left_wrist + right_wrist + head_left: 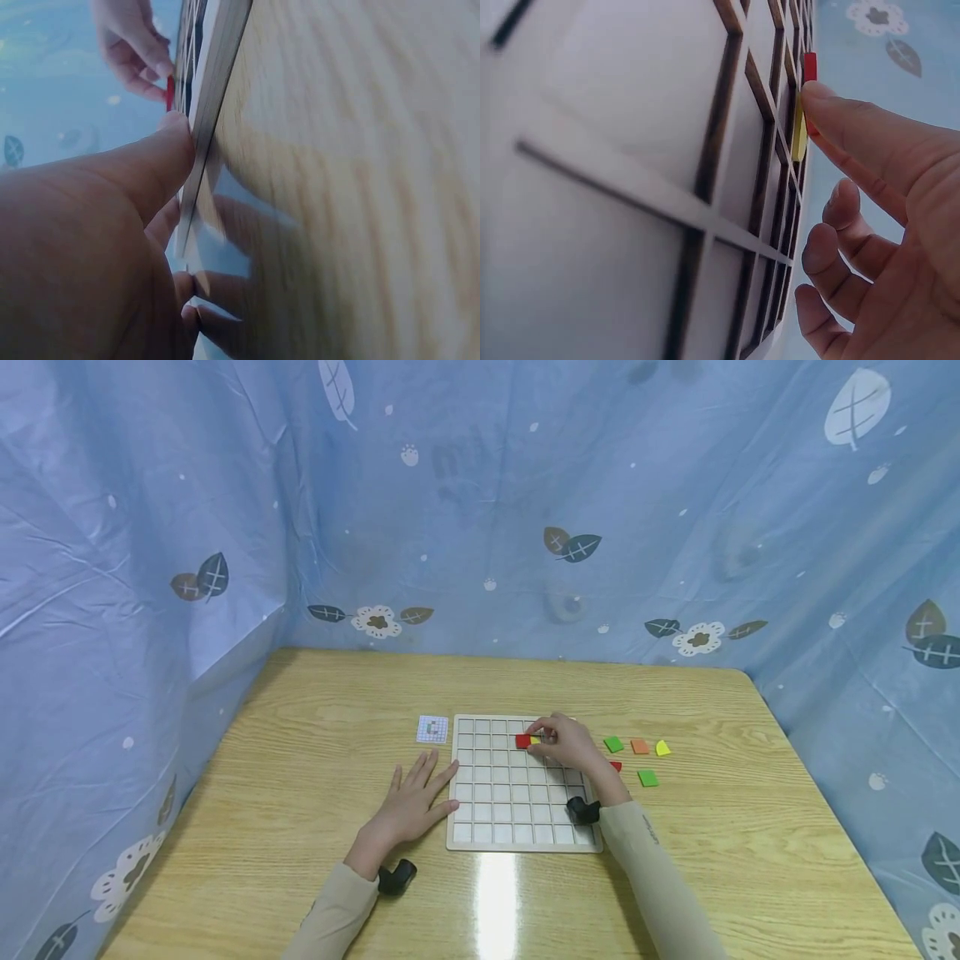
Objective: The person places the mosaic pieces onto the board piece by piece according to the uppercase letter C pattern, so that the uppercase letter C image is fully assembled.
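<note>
My right hand (567,745) is over the upper part of a white gridded board (462,836). Its thumb and index finger pinch a flat red tile (811,67), also visible as a red piece (522,741) in the head view. Right beside the red tile, a yellow piece (798,139) shows at the grid. The other fingers of that hand are loosely bent. My left hand (408,806) lies at the board's left edge with fingers spread, holding nothing. Its thumb (169,146) touches the wooden side of the board in the left wrist view.
Right of the board lie two green tiles (614,744), an orange tile (640,747), a yellow rounded piece (663,748) and a red piece (617,766) partly behind my right wrist. A small printed pattern card (432,729) lies at the board's upper left. A blue curtain (487,527) surrounds the wooden table (300,727).
</note>
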Demonstrator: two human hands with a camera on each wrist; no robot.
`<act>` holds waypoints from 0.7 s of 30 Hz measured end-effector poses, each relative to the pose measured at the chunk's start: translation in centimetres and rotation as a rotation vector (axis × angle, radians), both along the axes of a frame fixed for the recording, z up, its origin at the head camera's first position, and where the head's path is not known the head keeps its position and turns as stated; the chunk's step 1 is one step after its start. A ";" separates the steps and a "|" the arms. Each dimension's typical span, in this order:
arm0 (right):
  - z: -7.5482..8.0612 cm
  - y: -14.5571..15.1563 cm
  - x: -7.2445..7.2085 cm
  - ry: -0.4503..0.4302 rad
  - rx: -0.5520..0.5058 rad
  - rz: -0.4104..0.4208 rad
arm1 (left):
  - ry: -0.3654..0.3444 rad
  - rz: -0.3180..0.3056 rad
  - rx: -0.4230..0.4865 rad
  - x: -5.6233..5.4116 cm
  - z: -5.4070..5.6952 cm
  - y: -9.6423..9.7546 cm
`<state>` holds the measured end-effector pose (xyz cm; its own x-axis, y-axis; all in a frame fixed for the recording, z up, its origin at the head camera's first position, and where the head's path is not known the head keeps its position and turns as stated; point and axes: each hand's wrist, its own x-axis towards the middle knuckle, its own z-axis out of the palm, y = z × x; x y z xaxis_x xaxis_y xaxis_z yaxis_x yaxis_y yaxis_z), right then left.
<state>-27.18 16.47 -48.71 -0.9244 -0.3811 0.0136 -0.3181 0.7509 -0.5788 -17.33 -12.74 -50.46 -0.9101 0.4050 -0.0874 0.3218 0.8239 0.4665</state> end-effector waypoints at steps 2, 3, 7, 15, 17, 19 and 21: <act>0.0 -0.1 -0.1 0.007 0.005 0.015 | 0.001 -0.001 -0.003 0.0 0.0 0.0; 0.0 -0.2 -0.2 0.011 0.007 0.022 | 0.002 0.000 -0.003 0.0 -0.1 0.0; 0.1 -0.6 -0.3 0.023 0.031 0.033 | 0.002 0.001 -0.005 -0.1 -0.1 -0.1; 0.1 -1.0 -0.4 0.010 0.069 0.019 | 0.000 0.000 0.010 0.0 0.1 -0.1; 0.1 -1.0 -0.4 0.008 0.076 0.012 | -0.003 -0.001 0.016 0.0 0.1 -0.1; 0.0 -1.0 -0.4 0.000 0.077 0.005 | -0.004 -0.003 0.020 0.0 0.1 -0.1; 0.0 -0.9 -0.4 -0.007 0.076 -0.002 | -0.003 -0.004 0.025 0.1 0.1 0.0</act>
